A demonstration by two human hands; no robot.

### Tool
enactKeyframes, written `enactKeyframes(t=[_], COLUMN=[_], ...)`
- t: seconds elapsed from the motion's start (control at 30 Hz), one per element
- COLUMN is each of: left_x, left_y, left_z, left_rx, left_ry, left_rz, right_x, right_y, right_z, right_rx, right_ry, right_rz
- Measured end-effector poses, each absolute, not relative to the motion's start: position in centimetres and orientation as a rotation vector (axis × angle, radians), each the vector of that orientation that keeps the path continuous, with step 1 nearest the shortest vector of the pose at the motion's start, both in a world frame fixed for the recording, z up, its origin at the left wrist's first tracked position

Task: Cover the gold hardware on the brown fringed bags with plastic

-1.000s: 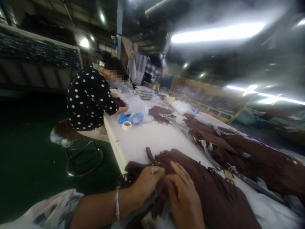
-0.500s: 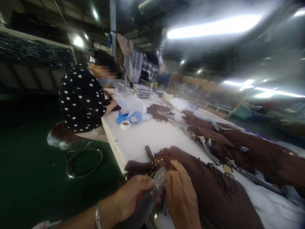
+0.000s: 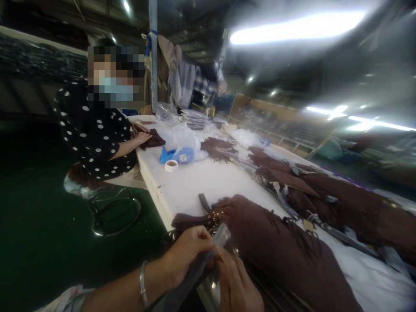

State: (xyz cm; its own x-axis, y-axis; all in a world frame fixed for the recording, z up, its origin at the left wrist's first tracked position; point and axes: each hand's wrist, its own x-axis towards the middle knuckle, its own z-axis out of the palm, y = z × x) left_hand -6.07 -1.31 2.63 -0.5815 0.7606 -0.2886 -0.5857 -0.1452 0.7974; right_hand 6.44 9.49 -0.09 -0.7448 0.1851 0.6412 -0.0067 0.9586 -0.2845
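Note:
At the near edge of the table, my left hand (image 3: 185,251) pinches a long, dark grey strip in clear plastic (image 3: 222,235) between thumb and fingers. My right hand (image 3: 237,279) is closed on the same strip, its fingertips close to the left thumb. One end of the strip points up beyond my fingers; the rest runs down between my wrists. Just beyond lie a dark brown strap (image 3: 191,220) and gold-coloured metal pieces (image 3: 217,216). A large brown piece with cord fringes (image 3: 276,242) lies beside my right hand.
More brown fringed pieces (image 3: 344,195) cover the table's right side. A white tape roll (image 3: 171,166) and a blue tape dispenser (image 3: 167,155) stand near the left edge of the white table (image 3: 191,184). A co-worker in a dotted top (image 3: 94,134) sits on a stool (image 3: 113,216), hands on brown material (image 3: 153,138).
My right hand has moved lower, its fingers now more curled at the strip, and my left hand has shifted slightly. The co-worker has raised their head and sat more upright.

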Motion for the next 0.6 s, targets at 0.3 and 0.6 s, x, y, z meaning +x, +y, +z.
enactKeyframes(t=[0.3,0.6], left_x=[-6.1,-5.4], left_y=[-1.3,-2.2], left_z=[2.4,3.0], left_rx=[0.520,0.728], left_ry=[1.385,1.399], left_rz=[1.818,1.805], right_x=[4.8,4.2], right_y=[9.8,9.0], right_z=[0.2,0.6], right_rx=[-0.115,-0.227], right_ry=[-2.410,-2.435], right_rz=[0.650,0.527])
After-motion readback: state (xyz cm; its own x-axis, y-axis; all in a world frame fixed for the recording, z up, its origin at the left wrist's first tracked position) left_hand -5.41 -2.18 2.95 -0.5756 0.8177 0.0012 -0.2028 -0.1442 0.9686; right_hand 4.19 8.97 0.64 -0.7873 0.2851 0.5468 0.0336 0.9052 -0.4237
